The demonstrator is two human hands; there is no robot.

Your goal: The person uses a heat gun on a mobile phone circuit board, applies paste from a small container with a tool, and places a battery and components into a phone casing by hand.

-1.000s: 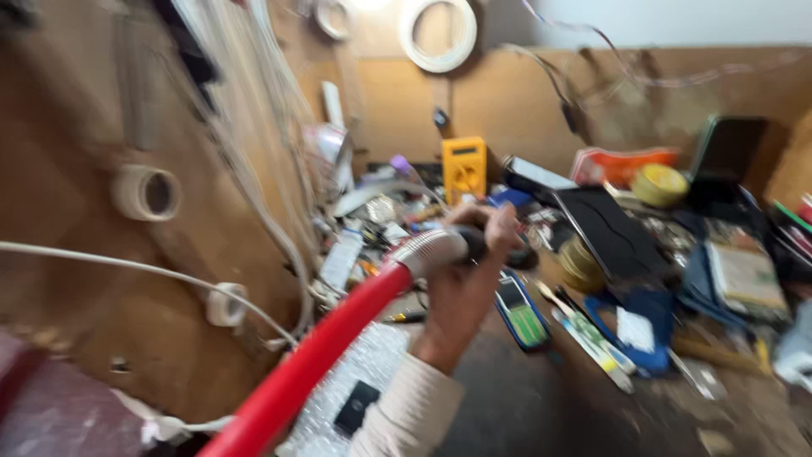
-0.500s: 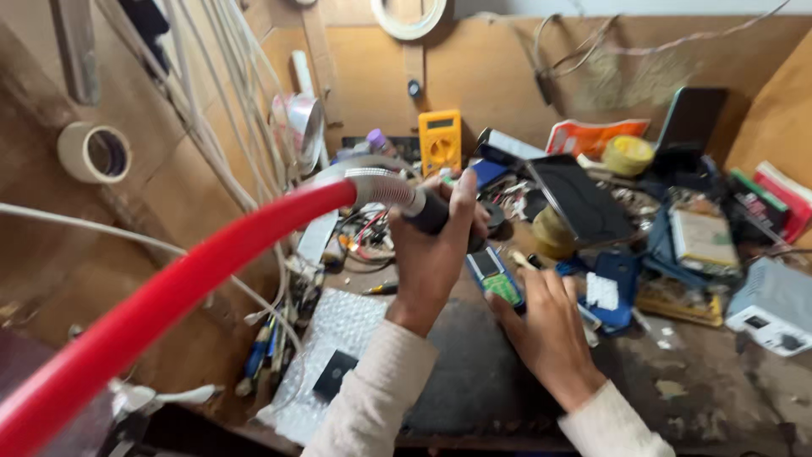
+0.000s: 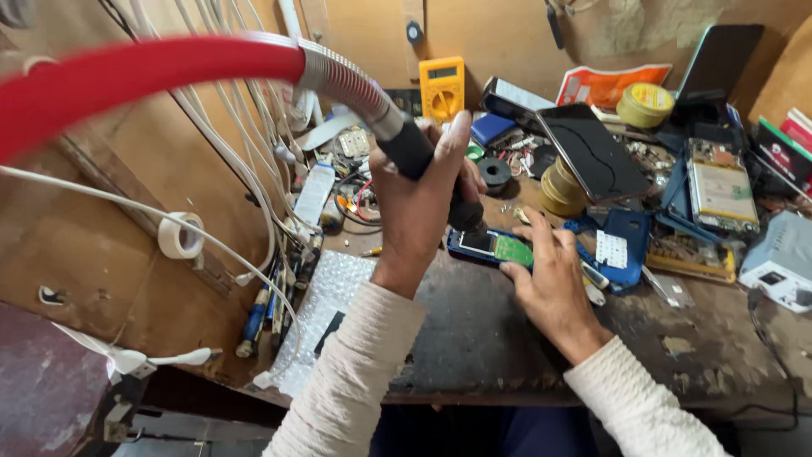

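Note:
My left hand (image 3: 420,207) grips the black handle (image 3: 427,161) of a tool fed by a thick red hose (image 3: 144,80) with a ribbed grey end. Its tip points down at an opened blue phone (image 3: 491,248) with a green circuit board, lying on the dark workbench (image 3: 491,330). My right hand (image 3: 550,279) rests on the bench and holds the phone's right end with its fingertips.
A yellow multimeter (image 3: 441,86), a black tablet (image 3: 592,151), tape rolls (image 3: 560,188), phone parts and a battery (image 3: 721,188) crowd the back and right. White cables (image 3: 245,144) and a tape roll (image 3: 181,235) hang on the left wall. Bubble wrap (image 3: 326,305) lies front left.
The view has moved closer. My left hand has brought the tool tip down onto the phone, and my right hand now steadies the phone's end.

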